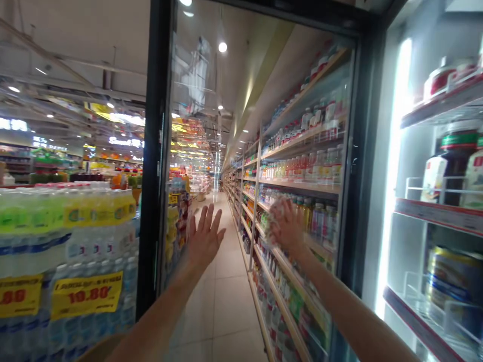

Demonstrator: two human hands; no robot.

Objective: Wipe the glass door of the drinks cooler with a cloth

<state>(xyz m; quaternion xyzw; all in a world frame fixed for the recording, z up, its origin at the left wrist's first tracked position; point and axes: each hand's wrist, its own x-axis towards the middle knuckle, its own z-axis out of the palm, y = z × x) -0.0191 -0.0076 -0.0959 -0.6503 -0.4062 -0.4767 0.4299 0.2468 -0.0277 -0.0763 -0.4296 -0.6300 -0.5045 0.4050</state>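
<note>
An opened glass cooler door (234,281) with a dark frame (153,166) stands in front of me. My left hand (206,234) is spread flat at the middle of the pane, fingers pointing up, holding nothing; it appears to rest on the glass. To its right, my right hand (292,229) presses a pale, crumpled cloth (272,221) at the pane. Both hand and cloth are smeared by motion, so the cloth's exact kind is hard to make out.
On the right, lit cooler shelves (437,213) carry bottles (456,151) and cans (453,281). Stacked packs of drinks (94,241) with yellow price signs (86,295) stand on the left. Through or in the glass appear long bottle shelves and a tiled aisle.
</note>
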